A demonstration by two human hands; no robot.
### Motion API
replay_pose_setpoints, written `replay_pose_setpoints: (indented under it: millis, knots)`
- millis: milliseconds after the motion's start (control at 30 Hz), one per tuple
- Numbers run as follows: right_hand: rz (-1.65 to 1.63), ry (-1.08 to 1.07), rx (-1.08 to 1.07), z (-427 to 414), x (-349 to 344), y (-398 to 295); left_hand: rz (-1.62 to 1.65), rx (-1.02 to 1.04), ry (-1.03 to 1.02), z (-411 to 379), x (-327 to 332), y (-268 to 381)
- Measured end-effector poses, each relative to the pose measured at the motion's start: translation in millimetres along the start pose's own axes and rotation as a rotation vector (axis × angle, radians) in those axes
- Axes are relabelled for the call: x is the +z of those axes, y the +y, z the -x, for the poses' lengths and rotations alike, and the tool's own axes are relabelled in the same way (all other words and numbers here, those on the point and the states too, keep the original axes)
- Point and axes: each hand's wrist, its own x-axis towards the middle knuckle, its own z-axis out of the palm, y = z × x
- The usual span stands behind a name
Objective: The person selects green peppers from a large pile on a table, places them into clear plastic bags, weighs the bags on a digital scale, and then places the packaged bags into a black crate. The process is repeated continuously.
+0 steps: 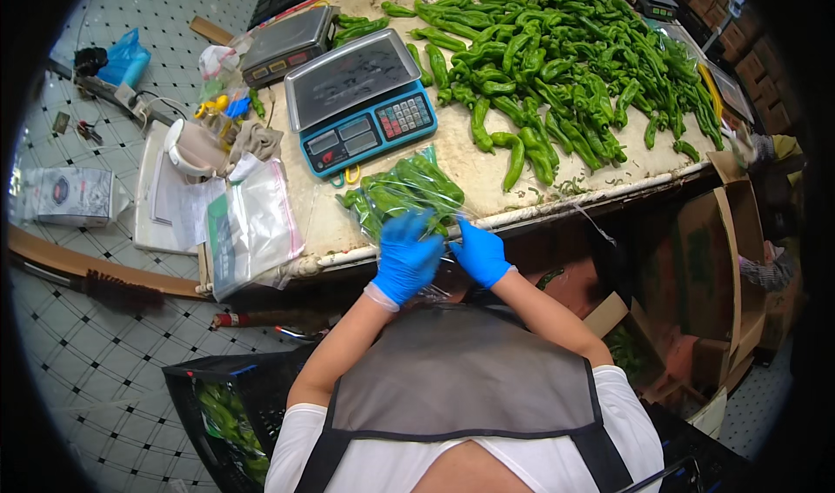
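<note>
A clear plastic bag of green peppers (pixel 408 189) lies at the table's front edge, just below a blue digital scale (pixel 368 118) with a bare metal tray. My left hand (pixel 408 255), in a blue glove, is at the bag's near side, slightly blurred, its fingers over the plastic. My right hand (pixel 481 251), also gloved in blue, pinches the bag's near right part with fingers and thumb. A large heap of loose green peppers (pixel 554 69) spreads over the table behind and to the right.
Flat plastic bags (pixel 254 222) lie at the table's left corner, near a cloth (pixel 256 142). A second scale (pixel 287 42) stands behind. A black crate (pixel 228 401) with bagged peppers is at lower left; cardboard boxes (pixel 717 258) stand right. Another person's gloved hand (pixel 740 144) shows at the far right.
</note>
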Motion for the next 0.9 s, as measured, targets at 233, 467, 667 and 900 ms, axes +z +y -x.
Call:
replay_pose_setpoints:
  millis: [233, 467, 667, 900]
  knots:
    - [-0.505, 0.257, 0.045, -14, 13, 19, -0.371, -0.095, -0.373, -5, 41, -8]
    - [-0.041, 0.031, 0.049, -42, 26, 21, -0.387, -0.172, -0.501, -12, 44, -16]
    - [-0.005, 0.041, 0.04, -60, 24, 14, -0.371, -0.167, -0.471, -8, 46, -19]
    - [-0.094, 0.114, 0.11, -74, 37, 18, -0.401, -0.099, -0.336, -3, 57, -23]
